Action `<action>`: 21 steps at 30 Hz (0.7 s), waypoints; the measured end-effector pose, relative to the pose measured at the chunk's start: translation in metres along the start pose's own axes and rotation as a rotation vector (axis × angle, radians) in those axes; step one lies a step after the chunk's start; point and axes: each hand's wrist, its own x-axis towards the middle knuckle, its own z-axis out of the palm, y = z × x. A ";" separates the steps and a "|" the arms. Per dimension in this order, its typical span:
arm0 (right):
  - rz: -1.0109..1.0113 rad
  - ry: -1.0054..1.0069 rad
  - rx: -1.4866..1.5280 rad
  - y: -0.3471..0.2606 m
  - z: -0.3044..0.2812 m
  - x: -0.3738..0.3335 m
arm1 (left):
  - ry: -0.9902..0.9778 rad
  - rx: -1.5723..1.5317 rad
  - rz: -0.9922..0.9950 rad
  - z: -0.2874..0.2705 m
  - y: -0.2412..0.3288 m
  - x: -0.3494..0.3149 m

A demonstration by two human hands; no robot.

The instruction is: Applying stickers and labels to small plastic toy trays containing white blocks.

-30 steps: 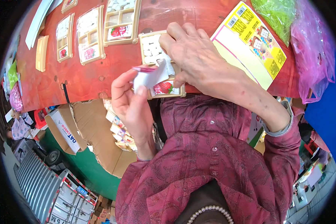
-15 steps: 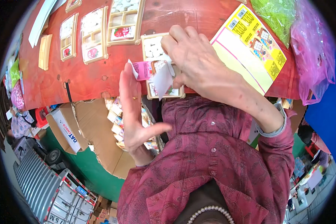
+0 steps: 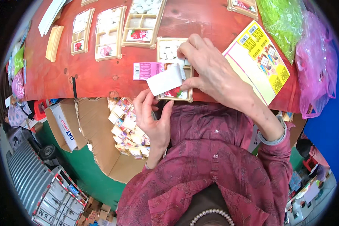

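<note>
A cream compartment tray (image 3: 190,88) lies at the table's front edge, with white pieces in its far section and a strawberry picture in its near one. Across it runs a pink label (image 3: 150,71), stretching past the tray's left side; its white flap (image 3: 164,80) is folded over toward me. My right hand (image 3: 214,69) curls over the tray's right side, thumb and fingers gripping it and hiding part of the label. Just below the flap's lower-left corner is my left hand (image 3: 151,118), thumb apart from its bent fingers, nothing visible in it.
Several similar filled trays (image 3: 108,35) stand at the far left beside a stack of cream trays (image 3: 54,43). To the right lies a yellow printed sheet (image 3: 261,60), with green (image 3: 282,26) and pink plastic bags (image 3: 316,64) beyond. An open carton (image 3: 98,132) of small packets sits below the table edge.
My left hand has moved down off the label, toward me. The label's left part now lies flatter across the tray and table, its white flap turned further left. The view has shifted slightly.
</note>
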 end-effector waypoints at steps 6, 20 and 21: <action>0.020 0.015 -0.085 -0.014 0.000 0.000 | 0.042 0.106 0.123 0.005 -0.002 0.005; 0.090 0.234 0.142 -0.016 0.023 0.000 | 0.028 0.121 0.067 0.003 -0.003 0.008; 0.136 0.237 0.178 -0.016 0.022 0.001 | 0.035 0.118 0.065 0.003 -0.003 0.009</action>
